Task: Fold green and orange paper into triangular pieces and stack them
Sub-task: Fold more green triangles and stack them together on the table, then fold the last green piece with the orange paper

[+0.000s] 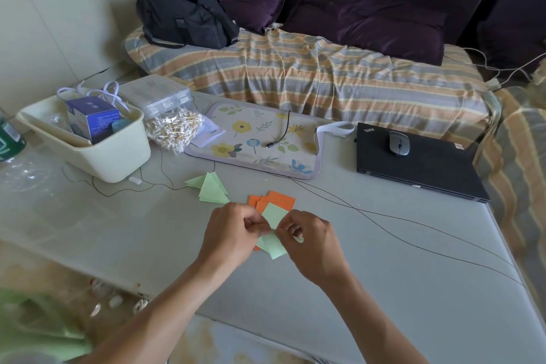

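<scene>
Fingers [255,223] of both hands were curled in and pinching the same light green paper [273,216], which I saw held just above the bench [384,289] between the left hand [233,233] and the right hand [310,242]. Its upper part stuck up between the 2 hands as a flat square corner; more green paper [273,248] showed just below the hands, with a sliver of orange at its left edge, though I could not tell whether that lower green belonged to the held sheet. Just behind the hands, orange paper squares [279,199] lay fanned on the bench, partly hidden by the held sheet. To their left, near but apart, sat a small pile of folded green triangles [211,189]. Farther back I noted a floral mat [254,142] with a short black cable [280,133] on it, a cream bin [97,151] at the left, a bag of cotton swabs [174,127] beside it, and a closed black laptop [419,162] at the right carrying a grey mouse [399,143]. Thin brown cords [413,233] crossed the bench.
</scene>
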A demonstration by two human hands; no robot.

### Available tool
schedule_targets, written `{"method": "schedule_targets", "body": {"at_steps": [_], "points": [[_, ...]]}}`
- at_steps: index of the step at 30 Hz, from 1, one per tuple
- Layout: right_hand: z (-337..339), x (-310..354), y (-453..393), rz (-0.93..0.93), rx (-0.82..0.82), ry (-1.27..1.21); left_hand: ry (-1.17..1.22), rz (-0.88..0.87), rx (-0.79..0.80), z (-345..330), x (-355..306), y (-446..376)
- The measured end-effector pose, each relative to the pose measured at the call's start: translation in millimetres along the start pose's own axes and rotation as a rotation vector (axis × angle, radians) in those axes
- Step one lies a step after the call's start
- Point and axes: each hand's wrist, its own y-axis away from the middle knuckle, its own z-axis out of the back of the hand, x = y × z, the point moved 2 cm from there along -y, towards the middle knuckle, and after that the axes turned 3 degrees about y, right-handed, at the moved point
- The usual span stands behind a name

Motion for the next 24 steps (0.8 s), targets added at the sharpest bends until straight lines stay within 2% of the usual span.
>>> {"method": "schedule_targets", "body": {"at_steps": [5, 13, 18, 24], "points": [[-2.3, 4.5, 0.1, 0.042, 0.014, -0.023, -0.012, 0.022, 0.008, -1.5, 0.0, 1.4], [1.6, -5.9, -5.0, -0.108, 0.02, 0.002, 0.016, 0.082, -0.053, 9.6, 8.7, -4.7], [0.4, -8.2, -3.5, -0.151, 0.064, 0.048, -0.017, 0.075, -0.054, 11.4, 14.9, -5.7], [0.9, -3.4, -3.5, -0.175, 0.097, -0.01, -0.032, 0.064, -0.083, 15.8, 24.2, -10.1]]}}
